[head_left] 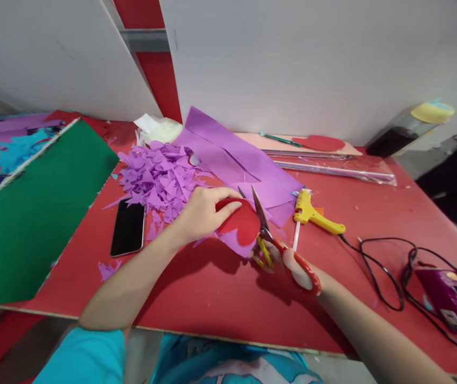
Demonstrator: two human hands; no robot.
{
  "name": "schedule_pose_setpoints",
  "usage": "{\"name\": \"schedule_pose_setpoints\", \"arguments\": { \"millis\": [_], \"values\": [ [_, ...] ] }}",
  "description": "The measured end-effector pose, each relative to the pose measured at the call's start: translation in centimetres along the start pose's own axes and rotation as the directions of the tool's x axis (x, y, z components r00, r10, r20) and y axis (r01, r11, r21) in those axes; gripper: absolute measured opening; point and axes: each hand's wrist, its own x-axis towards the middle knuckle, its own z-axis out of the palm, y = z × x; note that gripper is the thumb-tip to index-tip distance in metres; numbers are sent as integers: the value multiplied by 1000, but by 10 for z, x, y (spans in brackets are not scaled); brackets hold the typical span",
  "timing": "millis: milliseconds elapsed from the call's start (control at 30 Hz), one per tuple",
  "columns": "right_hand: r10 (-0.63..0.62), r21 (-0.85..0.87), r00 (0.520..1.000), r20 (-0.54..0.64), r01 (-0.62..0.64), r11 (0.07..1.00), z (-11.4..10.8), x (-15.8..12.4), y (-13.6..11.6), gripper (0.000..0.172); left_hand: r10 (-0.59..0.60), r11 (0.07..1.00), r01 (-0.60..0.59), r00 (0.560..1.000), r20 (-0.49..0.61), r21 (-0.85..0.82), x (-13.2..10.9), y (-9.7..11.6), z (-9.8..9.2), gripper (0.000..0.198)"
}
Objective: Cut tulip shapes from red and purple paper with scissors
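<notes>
My left hand [208, 212] pinches a red rounded cutout [241, 220] laid over a piece of purple paper [239, 246], thumb on top. The cutout's lower edge looks curved like a heart, but part of it lies under my fingers. In my right hand [273, 257] is a pair of scissors [265, 226] with one red and one yellow handle. Its blades stand apart and point away from me, at the right edge of the cutout. Left of my left hand lies a heap of small purple paper scraps [160, 178].
Larger purple sheets [228, 154] lie behind. To the right are a yellow glue gun [312, 213], its black cord, a purple box [450, 298] and a yellow-lidded bottle [408, 128]. A phone [128, 228] and a green board [48, 213] occupy the left of the red table [212, 304].
</notes>
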Motion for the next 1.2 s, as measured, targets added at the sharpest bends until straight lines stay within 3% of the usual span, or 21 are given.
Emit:
{"name": "schedule_pose_setpoints", "arguments": {
  "millis": [333, 667, 1200],
  "values": [
    [18, -1, 1000, 4, -18, 1000, -1, 2, -2, 64, 18, 1000, -18, 1000, -6, 19, -2, 2, 4, 14],
    [-58, -88, 998, 35, 61, 994, -3, 5, -4, 63, 30, 999, -30, 999, -22, 14, -1, 1, 4, 14],
    [3, -58, 1000, 28, -1, 998, -4, 4, -5, 67, 34, 999, -34, 999, -15, 16, -1, 0, 4, 11]
  ]
}}
